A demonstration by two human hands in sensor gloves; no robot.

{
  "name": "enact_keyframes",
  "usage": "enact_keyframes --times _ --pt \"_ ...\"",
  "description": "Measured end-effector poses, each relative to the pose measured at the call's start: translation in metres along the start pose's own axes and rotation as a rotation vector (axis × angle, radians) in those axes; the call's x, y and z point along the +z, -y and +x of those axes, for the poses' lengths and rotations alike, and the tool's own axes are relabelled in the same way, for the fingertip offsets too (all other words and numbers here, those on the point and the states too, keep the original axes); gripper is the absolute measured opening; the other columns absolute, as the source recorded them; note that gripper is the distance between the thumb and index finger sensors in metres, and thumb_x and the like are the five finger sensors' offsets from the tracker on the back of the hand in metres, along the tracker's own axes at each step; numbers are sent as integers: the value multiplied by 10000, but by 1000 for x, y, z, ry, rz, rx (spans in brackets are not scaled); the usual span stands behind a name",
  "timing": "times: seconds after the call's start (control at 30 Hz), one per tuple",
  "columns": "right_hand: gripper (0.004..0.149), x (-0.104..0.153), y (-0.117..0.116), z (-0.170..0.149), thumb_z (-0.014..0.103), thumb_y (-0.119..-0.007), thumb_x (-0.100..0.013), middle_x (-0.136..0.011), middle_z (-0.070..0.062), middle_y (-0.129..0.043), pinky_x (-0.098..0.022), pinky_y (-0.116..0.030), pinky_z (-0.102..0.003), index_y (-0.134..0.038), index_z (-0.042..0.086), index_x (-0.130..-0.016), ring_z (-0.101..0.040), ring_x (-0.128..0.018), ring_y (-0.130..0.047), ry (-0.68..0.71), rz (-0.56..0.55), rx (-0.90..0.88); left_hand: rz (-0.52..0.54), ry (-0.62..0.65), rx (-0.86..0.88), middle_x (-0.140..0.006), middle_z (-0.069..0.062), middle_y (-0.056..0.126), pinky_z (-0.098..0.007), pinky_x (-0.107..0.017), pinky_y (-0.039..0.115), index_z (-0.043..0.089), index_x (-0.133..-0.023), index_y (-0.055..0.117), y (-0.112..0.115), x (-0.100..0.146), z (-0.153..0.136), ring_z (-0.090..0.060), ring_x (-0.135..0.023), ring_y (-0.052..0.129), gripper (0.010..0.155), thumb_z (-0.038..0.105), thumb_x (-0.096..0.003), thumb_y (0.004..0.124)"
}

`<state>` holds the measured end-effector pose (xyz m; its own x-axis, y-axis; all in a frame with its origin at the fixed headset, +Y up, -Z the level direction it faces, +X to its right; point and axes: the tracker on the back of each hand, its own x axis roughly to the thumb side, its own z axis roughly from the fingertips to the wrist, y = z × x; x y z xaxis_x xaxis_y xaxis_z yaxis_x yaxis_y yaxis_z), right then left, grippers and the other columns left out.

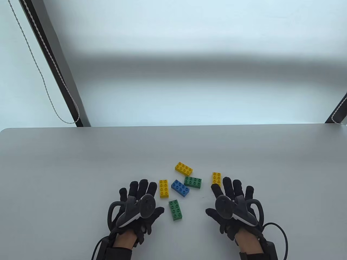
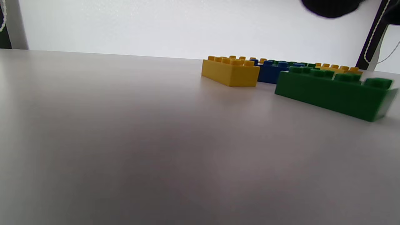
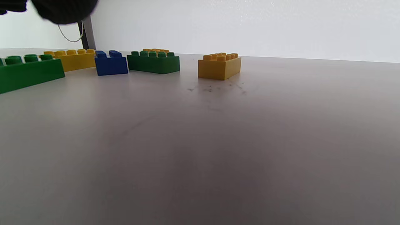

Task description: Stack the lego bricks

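Several loose bricks lie on the grey table between my hands: a yellow one farthest, a yellow one, a blue one, a green one, a yellow one and a nearer green one. None are stacked. My left hand lies open, palm down, left of the bricks and holds nothing. My right hand lies open, palm down, its index fingertip just short of the right yellow brick. The left wrist view shows the yellow, blue and green bricks.
The table's far edge runs across the middle of the table view, with a pale wall behind. A dark post with a white cord stands at the back left, and another post at the back right.
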<state>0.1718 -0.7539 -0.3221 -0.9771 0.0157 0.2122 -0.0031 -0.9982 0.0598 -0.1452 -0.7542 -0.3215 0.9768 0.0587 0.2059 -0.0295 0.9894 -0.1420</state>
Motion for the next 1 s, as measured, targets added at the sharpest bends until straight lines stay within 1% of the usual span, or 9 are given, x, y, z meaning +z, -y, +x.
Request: enact_keyframes --times 0.73,0.87,1.0 --pt "891 0 0 1 702 -660 -357 -1108 -201 -198 -587 -179 -812 -267 274 -1033 -558 -1001 -254 2 9 3 -7 -1 11 -1211 -36 210 -699 -735 267 361 -1078 208 1 -1 0 -369 -1094 226 881 746 -389 600" --pt "891 0 1 1 701 -660 -357 -1108 -201 -198 -588 -180 -812 -267 273 -1033 -558 -1000 -257 -2 10 -7 -9 -14 35 -1213 -39 241 -697 -736 274 361 -1079 211 -1 -5 0 -365 -1093 252 880 744 -392 605" --pt "890 1 3 -1 702 -659 -358 -1108 -200 -198 -590 -182 -811 -267 274 -1033 -561 -999 -259 -6 6 -20 -10 -39 82 -1210 -47 314 -693 -735 306 348 -1087 262 -5 -13 1 -359 -1087 324 871 738 -396 623"
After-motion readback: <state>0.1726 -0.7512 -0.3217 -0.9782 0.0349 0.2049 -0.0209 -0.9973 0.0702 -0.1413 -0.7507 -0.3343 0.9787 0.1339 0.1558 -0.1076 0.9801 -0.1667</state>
